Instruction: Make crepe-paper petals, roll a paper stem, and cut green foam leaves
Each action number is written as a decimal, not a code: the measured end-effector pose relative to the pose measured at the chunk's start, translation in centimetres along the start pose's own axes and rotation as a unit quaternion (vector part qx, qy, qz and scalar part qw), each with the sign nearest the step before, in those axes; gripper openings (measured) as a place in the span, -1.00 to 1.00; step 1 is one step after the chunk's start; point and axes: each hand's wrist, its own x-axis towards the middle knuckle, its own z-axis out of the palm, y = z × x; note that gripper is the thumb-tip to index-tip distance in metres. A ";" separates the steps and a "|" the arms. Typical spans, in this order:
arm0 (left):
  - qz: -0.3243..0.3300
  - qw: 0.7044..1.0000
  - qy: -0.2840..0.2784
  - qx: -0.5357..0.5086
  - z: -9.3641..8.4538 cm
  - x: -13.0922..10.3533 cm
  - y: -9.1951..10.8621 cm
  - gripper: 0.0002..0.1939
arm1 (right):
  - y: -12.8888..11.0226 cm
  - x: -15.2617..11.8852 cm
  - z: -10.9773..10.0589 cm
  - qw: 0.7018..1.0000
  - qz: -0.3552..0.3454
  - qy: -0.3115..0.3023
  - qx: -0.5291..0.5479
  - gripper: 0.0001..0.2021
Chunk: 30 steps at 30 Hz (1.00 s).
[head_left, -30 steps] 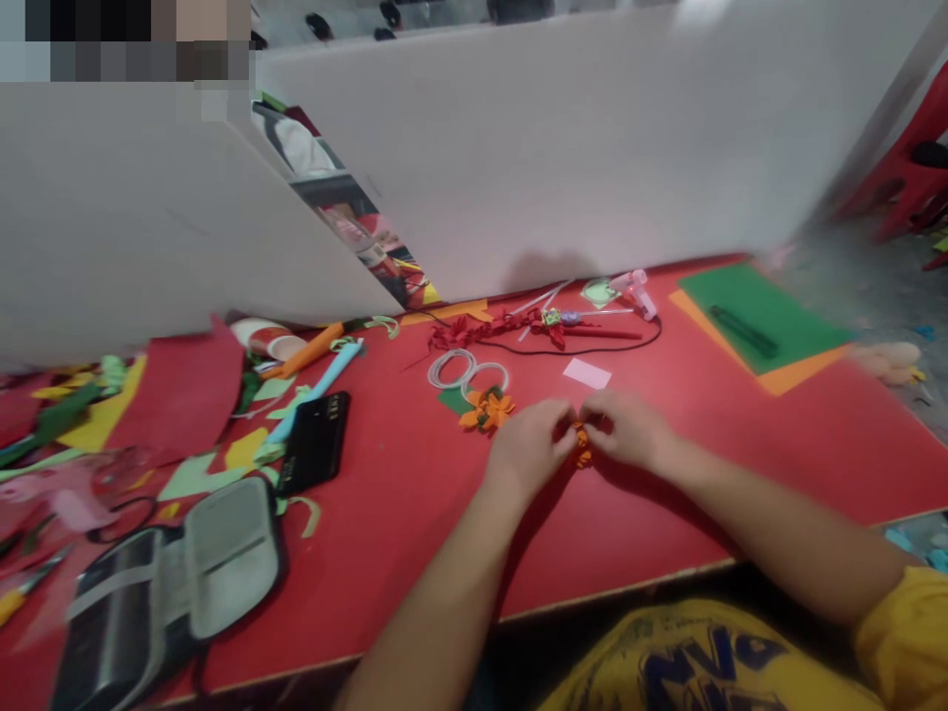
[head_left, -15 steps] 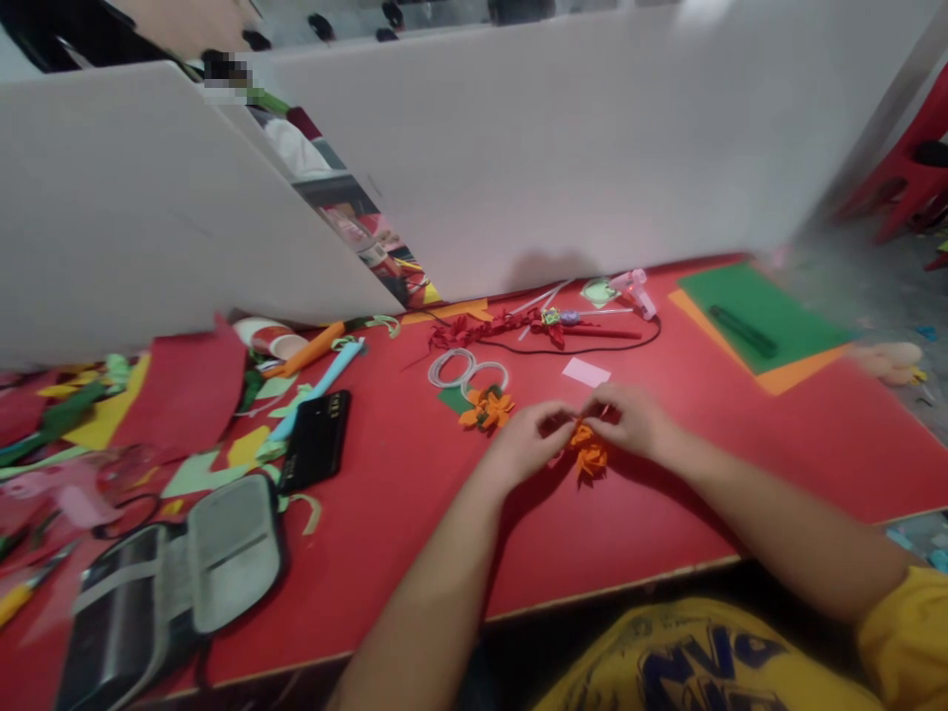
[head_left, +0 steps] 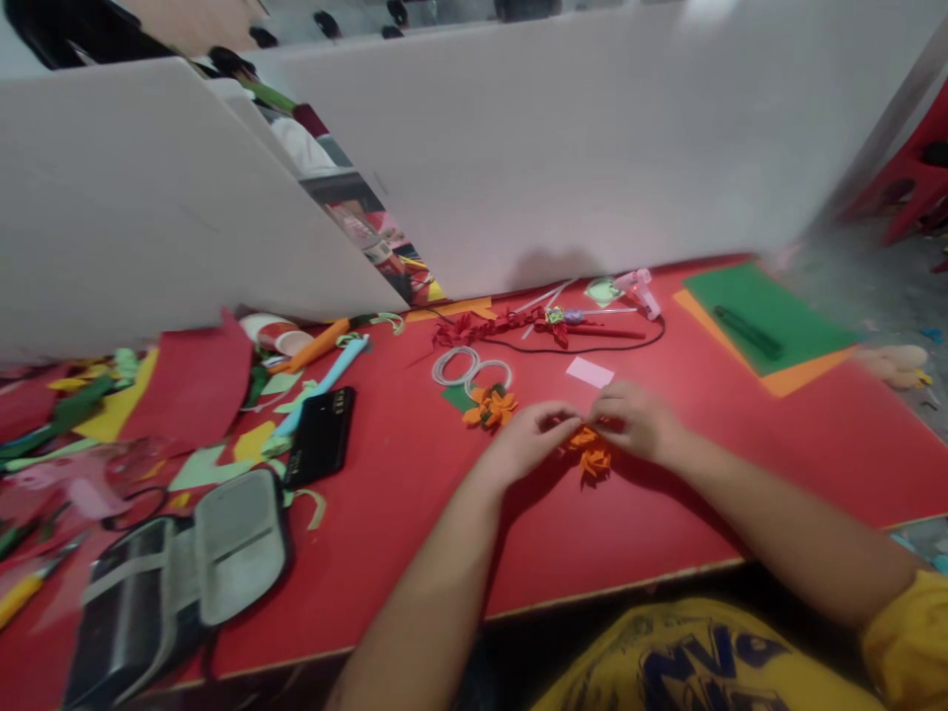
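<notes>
My left hand point(head_left: 527, 441) and right hand point(head_left: 641, 422) are held close together over the red table point(head_left: 415, 553), fingertips almost meeting; each appears to have thumb and finger pinched on the upper end of a small, ruffled orange craft piece with petal-like tips point(head_left: 592, 460), though whether it is paper or felt I cannot tell.

The relation that matters is this: the piece lies between my two hands, just below the fingertips, with its long axis running from the pinch back toward my body and leaning slightly to my right; neither hand is clearly nearer, since both are at the same end; the ruffled lower end sticks out free of my fingers, and I cannot tell whether it touches the table.

Just beyond my left hand lies an orange petalled flower point(head_left: 491, 408), near two pale, coiled rings point(head_left: 455, 367); just beyond my right hand is a flat pink rectangular card point(head_left: 591, 372); farther off, against the white partition point(head_left: 592, 148), sits a pink glue gun point(head_left: 641, 294) with a black cord.

As for writing, dark blue capitals on my yellow shirt point(head_left: 637, 657) seem to read "NVO", with more below cut off by the frame; the flat black rectangular device point(head_left: 320, 437) to my left carries small yellowish marks, too small to read; I can make out no brand on the glue gun.
</notes>
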 end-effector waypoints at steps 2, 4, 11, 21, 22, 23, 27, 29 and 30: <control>0.013 1.000 0.011 0.011 0.0 0.1 -0.1 -0.68 | 0.0 0.0 -0.2 1.000 -0.009 -0.003 -0.004 -0.87; 0.026 0.999 0.018 0.017 0.1 0.1 -0.2 -0.71 | 0.0 0.1 -0.5 1.000 -0.021 -0.006 -0.005 -0.87; -0.008 0.998 0.009 -0.063 0.4 0.1 -1.2 -0.61 | -0.6 0.1 -0.9 0.999 -0.022 0.009 0.026 -0.91; -0.005 0.990 -0.046 -0.136 1.1 0.4 -1.4 -0.53 | 0.0 0.3 -0.7 0.976 0.115 0.117 0.142 -0.89; -0.010 0.990 -0.046 -0.134 1.2 0.5 -1.4 -0.54 | 0.1 0.3 -0.7 0.979 0.105 0.116 0.128 -0.89; -0.016 0.990 -0.044 -0.133 1.2 0.5 -1.5 -0.54 | 0.1 0.3 -0.6 0.983 0.093 0.113 0.110 -0.89; -0.036 0.989 -0.027 -0.141 1.7 0.6 -2.0 -0.52 | -0.1 0.2 -0.5 0.995 0.036 0.077 0.048 -0.92; -0.043 0.986 -0.018 -0.158 2.0 0.7 -2.1 -0.51 | -0.4 0.2 -0.6 0.996 0.019 0.067 0.049 -0.93; -0.048 0.984 -0.017 -0.172 2.1 0.8 -2.1 -0.50 | -0.5 0.2 -0.7 0.996 0.018 0.069 0.056 -0.93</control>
